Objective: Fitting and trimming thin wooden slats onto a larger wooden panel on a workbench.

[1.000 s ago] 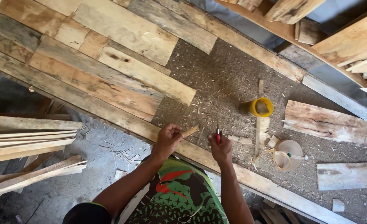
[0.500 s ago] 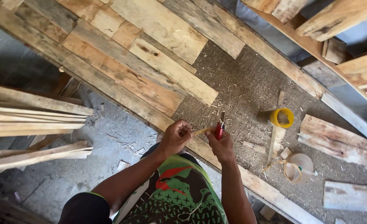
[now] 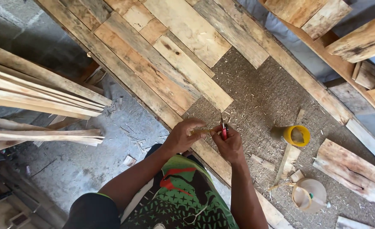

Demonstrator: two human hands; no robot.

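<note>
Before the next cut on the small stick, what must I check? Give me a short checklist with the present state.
1. Left hand grips the stick: ok.
2. Right hand holds the red-handled knife firmly: ok.
3. Blade points away from the body: ok.
4. Left fingers clear of the blade: cannot tell, the hands are very close.
5. Yellow cup is apart from the hands: ok.
6. Blade sharpness: cannot tell.
</note>
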